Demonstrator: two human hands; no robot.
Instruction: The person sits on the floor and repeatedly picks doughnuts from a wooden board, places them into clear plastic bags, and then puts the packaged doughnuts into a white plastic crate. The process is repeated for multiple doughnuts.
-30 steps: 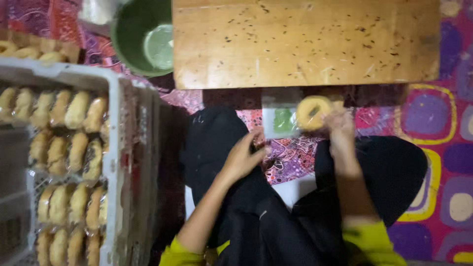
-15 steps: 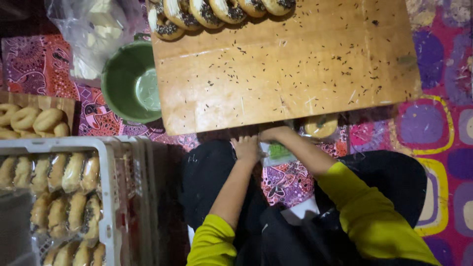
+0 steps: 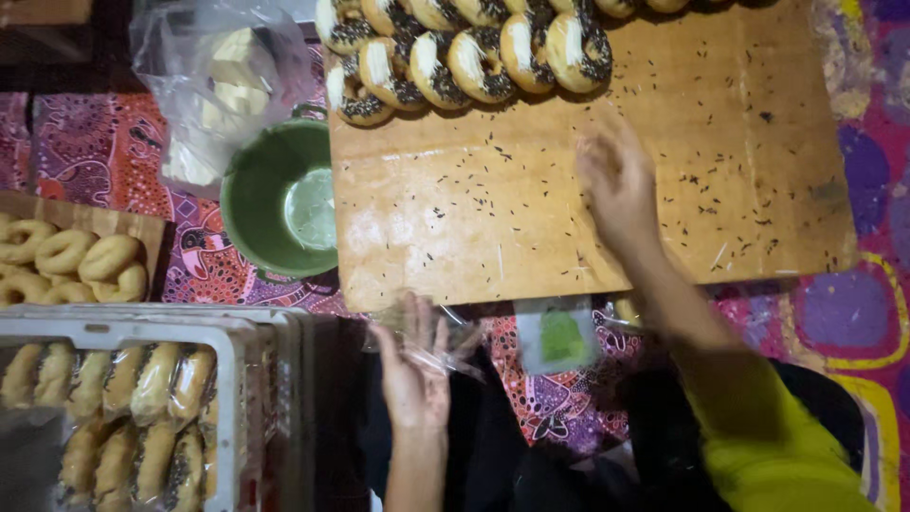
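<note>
A wooden board (image 3: 588,171) fills the middle of the view, strewn with dark sprinkles, and everything is placed from it. Along its far edge a row of sprinkle-topped doughnuts (image 3: 455,52) is lined up. The right hand (image 3: 618,180) is stretched out flat over the board, fingers loosely open and empty, short of the doughnut row; it is blurred, so contact with the wood cannot be told. At the board's near edge a clear plastic bag (image 3: 436,337) is pinched in the left hand (image 3: 415,374), fingers curled round the film. A green bowl (image 3: 280,199) sits just off the board's left side, and a white crate (image 3: 152,398) of bagged doughnuts lies nearer, to the left. The step in hand is judged to be bagging: a doughnut must be picked and the bag held open.
</note>
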